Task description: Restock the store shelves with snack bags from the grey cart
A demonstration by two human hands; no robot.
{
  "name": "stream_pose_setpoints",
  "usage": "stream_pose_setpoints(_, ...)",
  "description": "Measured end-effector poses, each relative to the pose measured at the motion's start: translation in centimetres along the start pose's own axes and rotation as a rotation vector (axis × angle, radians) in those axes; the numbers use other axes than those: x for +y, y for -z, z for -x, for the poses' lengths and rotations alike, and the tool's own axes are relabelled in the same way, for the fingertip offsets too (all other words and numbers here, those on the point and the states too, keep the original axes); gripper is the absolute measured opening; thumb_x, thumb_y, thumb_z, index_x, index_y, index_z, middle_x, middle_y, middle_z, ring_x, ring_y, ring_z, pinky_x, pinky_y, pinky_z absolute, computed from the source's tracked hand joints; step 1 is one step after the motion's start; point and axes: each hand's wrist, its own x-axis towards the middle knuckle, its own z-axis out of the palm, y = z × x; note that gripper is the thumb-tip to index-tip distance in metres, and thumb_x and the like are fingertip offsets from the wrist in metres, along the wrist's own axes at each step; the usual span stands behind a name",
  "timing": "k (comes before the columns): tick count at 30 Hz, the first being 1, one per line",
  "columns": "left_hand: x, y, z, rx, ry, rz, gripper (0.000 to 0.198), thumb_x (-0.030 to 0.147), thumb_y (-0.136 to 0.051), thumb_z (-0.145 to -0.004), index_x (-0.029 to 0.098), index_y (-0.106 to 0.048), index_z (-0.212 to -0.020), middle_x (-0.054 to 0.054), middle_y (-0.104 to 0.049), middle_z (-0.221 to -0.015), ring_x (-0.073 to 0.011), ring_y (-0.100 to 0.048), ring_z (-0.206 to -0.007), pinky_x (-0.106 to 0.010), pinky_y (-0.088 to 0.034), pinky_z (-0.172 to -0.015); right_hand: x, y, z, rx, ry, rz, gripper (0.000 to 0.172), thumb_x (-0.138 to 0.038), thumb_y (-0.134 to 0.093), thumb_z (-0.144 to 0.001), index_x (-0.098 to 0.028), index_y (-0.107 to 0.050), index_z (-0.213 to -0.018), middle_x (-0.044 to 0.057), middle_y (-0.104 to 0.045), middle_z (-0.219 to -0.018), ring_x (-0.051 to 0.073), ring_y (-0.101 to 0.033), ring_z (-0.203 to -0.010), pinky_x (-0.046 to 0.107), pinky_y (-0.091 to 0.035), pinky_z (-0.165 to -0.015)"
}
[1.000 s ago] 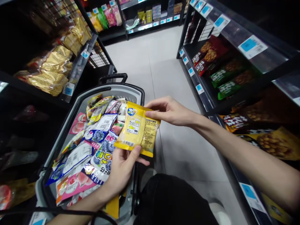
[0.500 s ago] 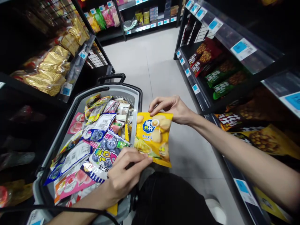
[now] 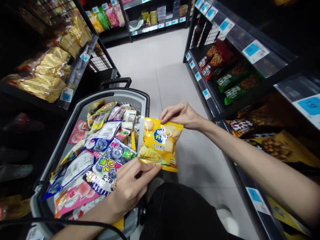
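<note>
Back of bag (image 3: 162, 146) hidden; basket (image 3: 143, 110) floor hid. under packets (image 3: 103, 133), near end cut off; far tags (image 3: 135, 33) too sm. to read.

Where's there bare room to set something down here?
The pale floor between the basket, the right-hand shelves and the far shelf looks bare. The basket is crowded with snack packets; the yellow packet hides some floor.

both forearms (image 3: 240, 153) are bare. plain black cloth (image 3: 185, 210) covers the leg; beyond it shows a pale, rounded shoe (image 3: 228, 221), slightly blurred. a thin black cable (image 3: 62, 221) curves across the left forearm.
</note>
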Motion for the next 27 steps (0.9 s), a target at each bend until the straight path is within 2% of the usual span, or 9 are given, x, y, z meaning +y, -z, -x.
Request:
stream_pose_setpoints(11, -0.2, -0.1, 0.2, -0.019, 0.021, 0.019, 0.038, -0.004, -0.056, -0.094, 0.016, -0.071, -0.123, -0.007, -0.069, -0.095, -0.0136, -0.063, -0.087, -0.026, -0.053, -0.071, -0.3, 0.3, 0.3, 0.038, -0.125, 0.064, 0.005, -0.023, -0.084, -0.075, -0.019, -0.084, -0.077, 0.006, -0.080, -0.084, 0.015, -0.074, -0.080, 0.023, -0.059, -0.071)
stream_pose_setpoints(15, -0.2, -0.1, 0.0, -0.028, 0.026, -0.014, 0.035, -0.001, -0.056, -0.094, 0.018, -0.073, -0.118, -0.006, -0.070, -0.092, -0.0134, -0.062, -0.082, -0.026, -0.051, -0.067, -1.1, 0.2, 0.3, 0.018, -0.295, 0.113, 0.007, -0.024, -0.080, -0.077, -0.017, -0.083, -0.078, 0.008, -0.080, -0.093, 0.013, -0.071, -0.077, 0.017, -0.051, -0.057)
stream_pose_setpoints(17, -0.2, -0.2, -0.2, -0.040, 0.043, -0.039, 0.034, -0.001, -0.055, -0.094, 0.019, -0.075, -0.114, -0.005, -0.070, -0.090, -0.0128, -0.062, -0.079, -0.025, -0.051, -0.066, -1.6, -0.1, 0.4, -0.009, -0.381, 0.048, 0.019, -0.027, -0.079, -0.080, -0.017, -0.082, -0.096, 0.009, -0.080, -0.102, 0.012, -0.071, -0.076, 0.015, -0.049, -0.053)
stream_pose_setpoints(19, -0.1, -0.2, -0.3, -0.056, 0.058, -0.044, 0.036, -0.002, -0.054, -0.094, 0.020, -0.076, -0.112, -0.004, -0.069, -0.090, -0.0126, -0.062, -0.080, -0.024, -0.050, -0.067, -1.8, -0.6, 0.6, -0.068, -0.445, -0.043, 0.044, -0.028, -0.084, -0.078, -0.018, -0.075, -0.120, 0.009, -0.079, -0.109, 0.013, -0.073, -0.081, 0.018, -0.055, -0.060)
stream_pose_setpoints(20, -0.2, -0.1, -0.3, -0.072, 0.064, -0.036, 0.037, -0.002, -0.054, -0.093, 0.020, -0.076, -0.112, -0.004, -0.070, -0.092, -0.0128, -0.062, -0.081, -0.025, -0.051, -0.068, -1.7, -0.8, 0.7, -0.122, -0.480, -0.067, 0.053, -0.026, -0.086, -0.075, -0.018, -0.071, -0.126, 0.009, -0.079, -0.110, 0.015, -0.074, -0.084, 0.020, -0.058, -0.065)
stream_pose_setpoints(21, -0.2, 0.0, -0.3, -0.093, 0.068, -0.026, 0.038, -0.003, -0.053, -0.093, 0.021, -0.075, -0.114, -0.005, -0.070, -0.094, -0.0130, -0.062, -0.083, -0.025, -0.051, -0.070, -1.5, -1.0, 0.8, -0.189, -0.520, -0.064, 0.056, -0.025, -0.088, -0.073, -0.017, -0.071, -0.126, 0.010, -0.079, -0.109, 0.016, -0.075, -0.085, 0.022, -0.060, -0.069)
stream_pose_setpoints(22, -0.4, 0.2, -0.2, -0.113, 0.064, -0.014, 0.039, -0.003, -0.053, -0.093, 0.021, -0.075, -0.116, -0.005, -0.070, -0.096, -0.0132, -0.063, -0.085, -0.025, -0.051, -0.071, -1.3, -1.2, 0.8, -0.255, -0.557, -0.045, 0.052, -0.023, -0.090, -0.071, -0.014, -0.072, -0.120, 0.010, -0.080, -0.105, 0.017, -0.076, -0.084, 0.023, -0.061, -0.070)
stream_pose_setpoints(24, -1.0, 0.6, 0.0, -0.153, 0.036, -0.004, 0.043, -0.003, -0.053, -0.092, 0.021, -0.074, -0.121, -0.006, -0.070, -0.101, -0.0135, -0.063, -0.088, -0.026, -0.051, -0.074, -0.8, -1.3, 0.9, -0.347, -0.596, -0.001, 0.036, -0.020, -0.090, -0.069, -0.011, -0.076, -0.101, 0.009, -0.080, -0.095, 0.017, -0.076, -0.079, 0.023, -0.060, -0.070)
stream_pose_setpoints(27, -2.5, 0.9, 0.0, -0.203, -0.046, 0.032, 0.049, 0.001, -0.057, -0.091, 0.024, -0.071, -0.131, -0.005, -0.072, -0.105, -0.0140, -0.065, -0.089, -0.027, -0.052, -0.080, -0.8, -1.0, 0.9, -0.330, -0.527, 0.031, 0.034, -0.015, -0.093, -0.066, -0.010, -0.075, -0.095, 0.005, -0.080, -0.091, 0.016, -0.075, -0.080, 0.020, -0.059, -0.074)
